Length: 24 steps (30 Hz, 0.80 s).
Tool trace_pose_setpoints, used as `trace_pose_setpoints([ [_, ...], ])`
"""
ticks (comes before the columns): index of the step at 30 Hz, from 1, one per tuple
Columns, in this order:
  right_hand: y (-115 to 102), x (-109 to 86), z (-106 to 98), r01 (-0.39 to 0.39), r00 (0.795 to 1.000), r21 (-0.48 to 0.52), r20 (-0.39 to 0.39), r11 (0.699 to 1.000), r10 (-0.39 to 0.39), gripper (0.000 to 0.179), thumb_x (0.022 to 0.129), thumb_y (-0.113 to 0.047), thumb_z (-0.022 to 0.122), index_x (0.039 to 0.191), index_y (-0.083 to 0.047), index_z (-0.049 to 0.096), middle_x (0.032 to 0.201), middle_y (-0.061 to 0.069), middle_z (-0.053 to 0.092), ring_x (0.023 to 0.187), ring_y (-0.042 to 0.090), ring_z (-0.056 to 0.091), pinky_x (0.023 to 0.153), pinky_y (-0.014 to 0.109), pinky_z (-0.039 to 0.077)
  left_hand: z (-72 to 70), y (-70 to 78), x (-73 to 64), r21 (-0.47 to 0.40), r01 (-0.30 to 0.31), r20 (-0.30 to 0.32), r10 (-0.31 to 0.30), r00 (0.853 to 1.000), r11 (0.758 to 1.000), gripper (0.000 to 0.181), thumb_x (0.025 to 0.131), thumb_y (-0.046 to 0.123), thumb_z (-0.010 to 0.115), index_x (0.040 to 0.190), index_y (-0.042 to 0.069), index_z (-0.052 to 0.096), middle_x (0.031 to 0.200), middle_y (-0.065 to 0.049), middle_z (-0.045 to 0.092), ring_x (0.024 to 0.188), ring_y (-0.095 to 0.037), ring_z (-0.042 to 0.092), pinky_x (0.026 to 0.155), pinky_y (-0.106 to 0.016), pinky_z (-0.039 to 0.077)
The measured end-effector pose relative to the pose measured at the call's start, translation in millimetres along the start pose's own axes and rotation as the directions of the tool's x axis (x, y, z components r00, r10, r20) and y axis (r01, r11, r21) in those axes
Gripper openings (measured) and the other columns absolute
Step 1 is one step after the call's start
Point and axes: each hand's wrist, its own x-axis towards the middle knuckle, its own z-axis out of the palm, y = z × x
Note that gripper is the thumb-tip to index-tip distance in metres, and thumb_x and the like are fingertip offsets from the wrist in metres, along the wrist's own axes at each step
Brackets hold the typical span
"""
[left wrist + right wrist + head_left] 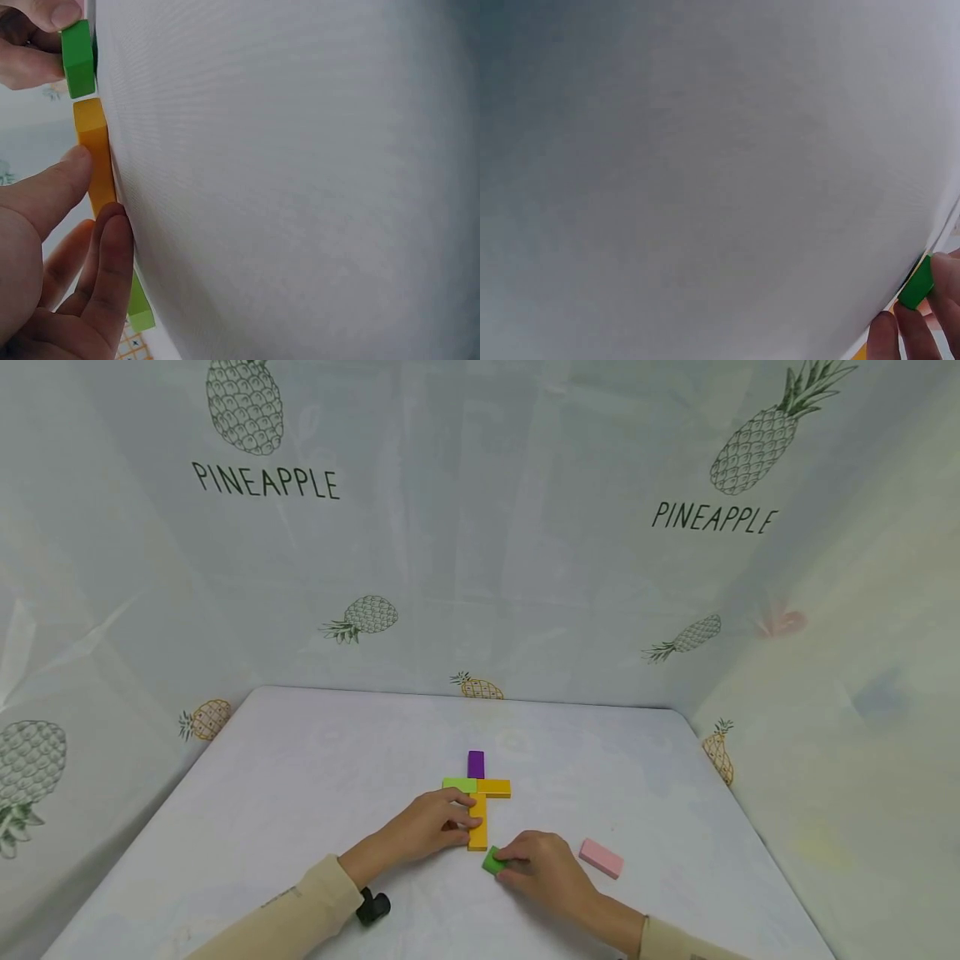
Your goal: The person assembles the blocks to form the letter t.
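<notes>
My left hand (431, 822) holds the long yellow block (477, 835) by its left side; in the left wrist view the thumb lies against that block (99, 169) and bent fingers touch it further along. The block's far end meets a light green block (459, 785) and another yellow block (495, 788), which lie crosswise end to end. Beyond them a purple block (476, 764) points away. My right hand (551, 868) pinches a dark green block (492, 861), tilted near the long block's close end with a small gap between them. Fingers partly cover it in the right wrist view.
A pink block (601, 858) lies to the right of my right hand. A small black object (372, 907) shows beside the left sleeve. The white table (337, 743) is bordered by hanging cloth (480, 543) printed with pineapples at the back and sides.
</notes>
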Motion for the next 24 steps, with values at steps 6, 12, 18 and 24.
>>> trace_pose_setpoints([
  [6, -2.7, 1.3, 2.3, -0.011, 1.000, -0.011, 0.020, 1.000, 0.011, 0.020, 0.087, -0.017, 0.089, 0.107, -0.015, 0.086, 0.098, -0.009, 0.077, 0.091, -0.001, 0.067, 0.082, 0.025, 0.060, -1.0, 1.2, -0.3, -0.003, 0.006, 0.002, -0.006, 1.000, 1.000, 0.032, 0.098, 0.023, 0.078, 0.130, 0.017, 0.078, 0.141, -0.002, 0.067, 0.129, -0.018, 0.062, 0.110, -0.043, 0.052],
  [12, -3.9, 1.4, 4.4, -0.003, 1.000, -0.037, 0.015, 0.999, 0.003, 0.020, 0.087, -0.018, 0.090, 0.106, -0.016, 0.086, 0.098, -0.010, 0.077, 0.091, 0.000, 0.067, 0.082, 0.026, 0.060, -1.5, 2.0, -1.1, -0.004, 0.006, -0.004, -0.006, 1.000, 1.000, 0.032, 0.098, 0.024, 0.078, 0.130, 0.016, 0.078, 0.141, -0.002, 0.067, 0.128, -0.019, 0.062, 0.109, -0.041, 0.053],
  [18, -4.6, 1.9, 6.3, 0.012, 1.000, -0.045, 0.014, 0.999, -0.011, 0.020, 0.086, -0.019, 0.090, 0.106, -0.017, 0.086, 0.098, -0.013, 0.076, 0.091, -0.002, 0.066, 0.083, 0.026, 0.060, -1.6, 2.5, -1.4, 0.003, 0.005, -0.003, -0.005, 1.000, 1.000, 0.033, 0.098, 0.023, 0.078, 0.130, 0.016, 0.077, 0.142, -0.003, 0.067, 0.129, -0.020, 0.062, 0.109, -0.043, 0.053],
  [24, -6.2, 3.4, 5.8, 0.034, 0.999, -0.048, 0.014, 0.998, -0.034, 0.019, 0.085, -0.018, 0.091, 0.103, -0.017, 0.086, 0.096, -0.013, 0.076, 0.089, -0.001, 0.065, 0.082, 0.025, 0.060, -2.7, 4.0, -0.8, -0.001, 0.008, 0.000, -0.008, 1.000, 1.000, 0.034, 0.098, 0.023, 0.079, 0.131, 0.015, 0.077, 0.142, -0.004, 0.067, 0.131, -0.021, 0.062, 0.111, -0.046, 0.051],
])
